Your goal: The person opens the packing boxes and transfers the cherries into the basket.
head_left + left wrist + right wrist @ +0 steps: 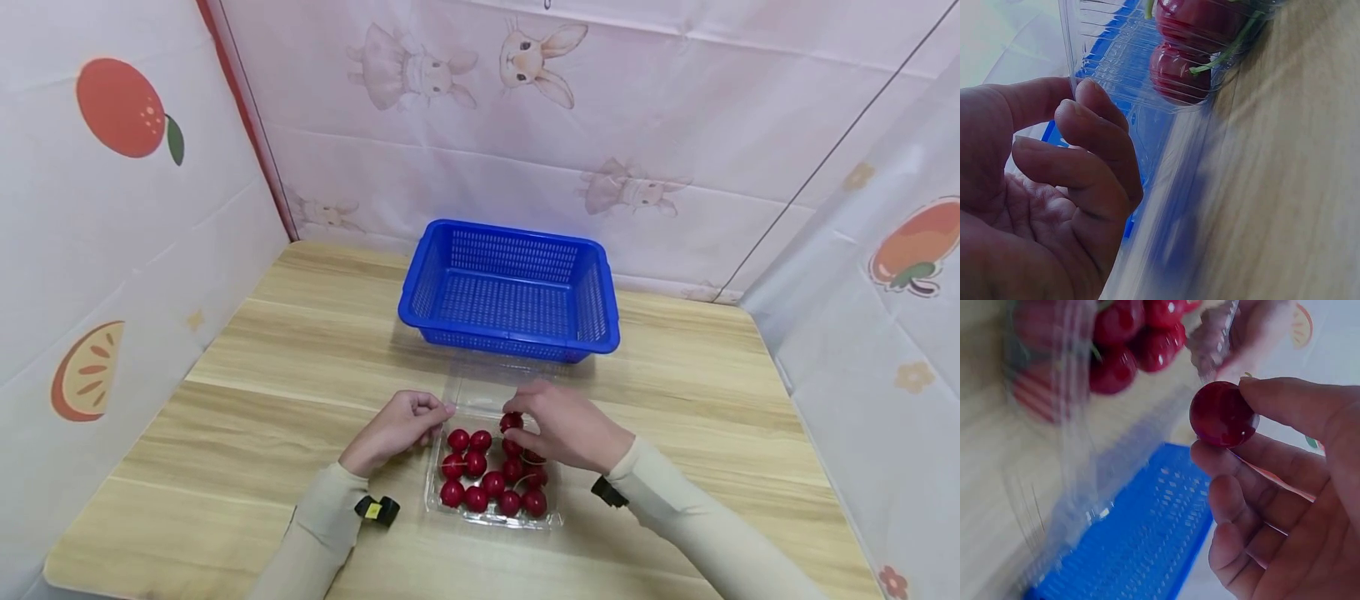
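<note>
A clear plastic clamshell box (491, 518) full of red cherries (492, 484) sits on the table. My left hand (397, 427) pinches the box's upper left edge between thumb and fingertip; the left wrist view shows the ribbed clear wall (1116, 72) at those fingertips and cherries (1182, 74) behind it. Over the box's upper right part, my right hand (566, 425) pinches one round dark red cherry (1224, 417) between thumb and index finger, above the other cherries. Its remaining fingers curl loosely below. Beyond the cherries, the box's clear lid (480, 385) lies folded back.
Just behind the box stands a blue perforated plastic basket (510, 343) with nothing inside it. Its near side is close to the folded-back lid. The light wood table (285, 350) is bounded by printed cloth walls (480, 183) at the back and both sides.
</note>
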`<state>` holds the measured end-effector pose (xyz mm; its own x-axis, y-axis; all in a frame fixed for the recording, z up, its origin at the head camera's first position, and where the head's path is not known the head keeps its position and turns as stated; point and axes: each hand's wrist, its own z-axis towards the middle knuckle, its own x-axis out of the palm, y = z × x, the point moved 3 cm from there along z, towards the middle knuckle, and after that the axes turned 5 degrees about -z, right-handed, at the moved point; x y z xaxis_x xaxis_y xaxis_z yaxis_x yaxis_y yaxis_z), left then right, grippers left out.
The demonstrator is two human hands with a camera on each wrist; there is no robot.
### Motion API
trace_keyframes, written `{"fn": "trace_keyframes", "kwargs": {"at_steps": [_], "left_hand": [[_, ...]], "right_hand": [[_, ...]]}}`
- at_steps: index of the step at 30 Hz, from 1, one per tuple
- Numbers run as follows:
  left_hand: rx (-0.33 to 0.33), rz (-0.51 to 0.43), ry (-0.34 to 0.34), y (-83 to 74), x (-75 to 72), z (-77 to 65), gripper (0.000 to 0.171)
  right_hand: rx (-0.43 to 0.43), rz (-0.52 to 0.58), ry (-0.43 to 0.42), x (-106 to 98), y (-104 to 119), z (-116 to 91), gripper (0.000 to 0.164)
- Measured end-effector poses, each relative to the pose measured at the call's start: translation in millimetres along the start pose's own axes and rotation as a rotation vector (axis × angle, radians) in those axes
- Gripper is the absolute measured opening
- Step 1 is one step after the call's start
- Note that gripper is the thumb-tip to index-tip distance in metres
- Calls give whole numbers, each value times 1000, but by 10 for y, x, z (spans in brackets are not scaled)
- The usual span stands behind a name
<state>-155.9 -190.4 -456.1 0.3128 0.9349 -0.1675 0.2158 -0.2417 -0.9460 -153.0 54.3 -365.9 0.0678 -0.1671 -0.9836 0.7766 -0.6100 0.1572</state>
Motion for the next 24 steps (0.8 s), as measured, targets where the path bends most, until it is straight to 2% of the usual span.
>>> {"fn": "trace_keyframes", "kwargs": {"at_steps": [11, 24], "left_hand": [[-28, -4, -17, 19, 6, -29, 37], [2, -4, -7, -32, 23, -53, 38]], "right_hand": [[42, 48, -82, -231, -211, -30, 12], [214, 114, -121, -467, -557, 2, 15]]}}
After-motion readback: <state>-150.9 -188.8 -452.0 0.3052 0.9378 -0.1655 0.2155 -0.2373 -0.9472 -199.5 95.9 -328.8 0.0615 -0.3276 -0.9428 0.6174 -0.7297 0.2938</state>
